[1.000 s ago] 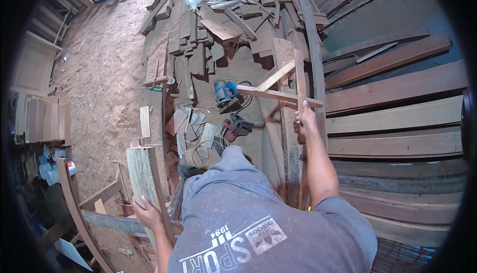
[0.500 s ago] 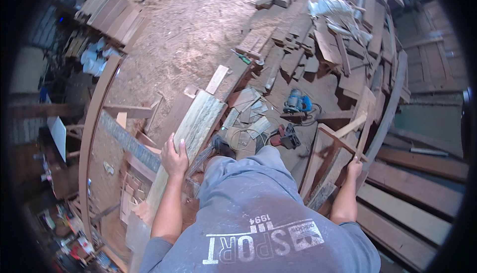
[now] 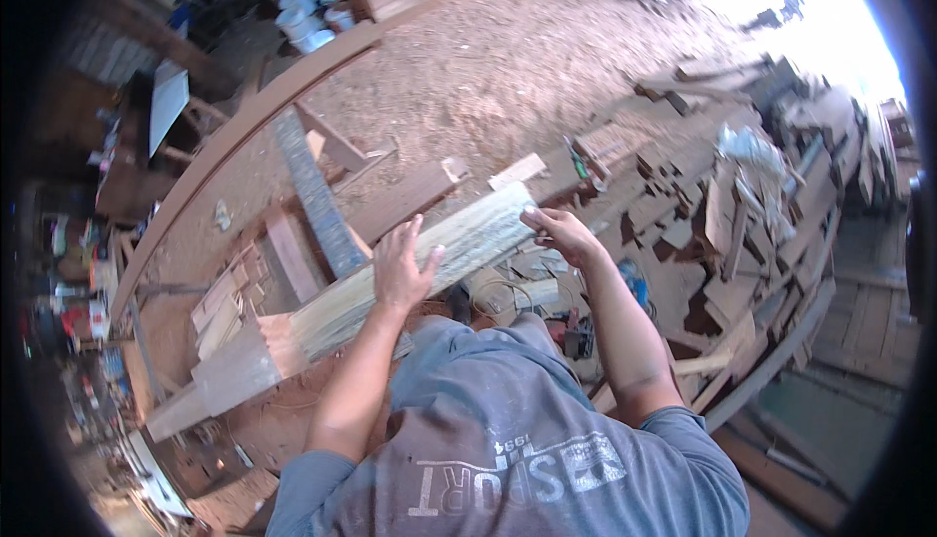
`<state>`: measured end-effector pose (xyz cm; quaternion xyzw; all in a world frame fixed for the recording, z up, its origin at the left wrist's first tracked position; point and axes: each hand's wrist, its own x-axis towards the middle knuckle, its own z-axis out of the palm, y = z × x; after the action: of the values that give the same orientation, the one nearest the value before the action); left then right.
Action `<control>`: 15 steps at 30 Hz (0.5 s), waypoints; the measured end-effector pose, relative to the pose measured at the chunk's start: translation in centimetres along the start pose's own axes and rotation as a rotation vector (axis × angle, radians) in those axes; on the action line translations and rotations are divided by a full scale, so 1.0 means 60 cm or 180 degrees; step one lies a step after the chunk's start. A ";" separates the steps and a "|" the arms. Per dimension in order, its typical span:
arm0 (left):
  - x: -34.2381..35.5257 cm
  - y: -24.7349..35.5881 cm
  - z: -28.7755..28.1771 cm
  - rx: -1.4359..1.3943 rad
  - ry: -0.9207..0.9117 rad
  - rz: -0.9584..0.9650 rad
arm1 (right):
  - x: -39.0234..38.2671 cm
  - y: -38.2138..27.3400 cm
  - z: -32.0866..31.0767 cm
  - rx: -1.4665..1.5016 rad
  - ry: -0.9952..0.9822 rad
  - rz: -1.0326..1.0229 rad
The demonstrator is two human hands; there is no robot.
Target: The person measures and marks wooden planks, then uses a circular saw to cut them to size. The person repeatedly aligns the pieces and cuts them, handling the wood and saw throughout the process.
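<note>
A long pale plank (image 3: 468, 227) with a rough, bark-like edge lies diagonally in front of me across other timber. My left hand (image 3: 402, 266) rests on its middle, fingers spread and thumb apart. At the plank's far right end is my right hand (image 3: 564, 234), fingers loosely bent and apart, the tips at or against the end edge. Whether they press on the wood is hard to see. Beneath the plank's near left part sits a wider, greyish-brown board (image 3: 234, 373).
A blue power tool (image 3: 634, 283) and a red-and-black one (image 3: 574, 334) lie on the ground near my legs. Heaped timber offcuts (image 3: 722, 225) fill the right side. A long curved brown beam (image 3: 244, 122) runs along the left. White buckets (image 3: 305, 24) stand farther back.
My right hand has let go of the wood piece at the right and come across to the pale plank's far end. My left hand stays on the plank. The view has turned rightward.
</note>
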<state>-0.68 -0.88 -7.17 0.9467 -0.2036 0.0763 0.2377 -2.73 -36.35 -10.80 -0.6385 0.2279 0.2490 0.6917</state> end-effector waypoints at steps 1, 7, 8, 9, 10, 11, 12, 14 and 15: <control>-0.003 -0.003 -0.010 -0.0103 0.0154 -0.0050 | 0.007 -0.017 0.010 -0.0012 -0.0110 0.0068; -0.075 -0.012 -0.064 -0.0638 0.0699 -0.0442 | 0.019 -0.010 0.023 0.0720 -0.0183 0.0187; -0.092 -0.018 -0.073 -0.0584 0.0736 -0.0494 | 0.018 -0.012 0.025 0.0718 -0.0187 0.0215; -0.108 -0.022 -0.082 -0.0533 0.0768 -0.0540 | 0.015 -0.016 0.025 0.0721 -0.0185 0.0240; -0.124 -0.025 -0.091 -0.0483 0.0796 -0.0579 | 0.012 -0.019 0.025 0.0728 -0.0177 0.0263; -0.137 -0.028 -0.097 -0.0526 0.0811 -0.0622 | 0.000 -0.030 0.034 0.0755 -0.0156 0.0235; -0.148 -0.032 -0.103 -0.0442 0.0774 -0.0676 | 0.003 -0.028 0.032 0.0716 -0.0168 0.0213; -0.168 -0.039 -0.113 -0.0286 0.0680 -0.0776 | 0.004 -0.027 0.024 0.0648 -0.0177 0.0180; -0.176 -0.039 -0.119 -0.0104 0.0527 -0.0910 | 0.004 -0.030 0.026 0.0495 -0.0137 0.0134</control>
<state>-9.56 8.11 -4.46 0.9525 -0.0476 0.1162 0.2774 -1.40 -34.91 -9.44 -0.5725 0.2450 0.2587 0.7385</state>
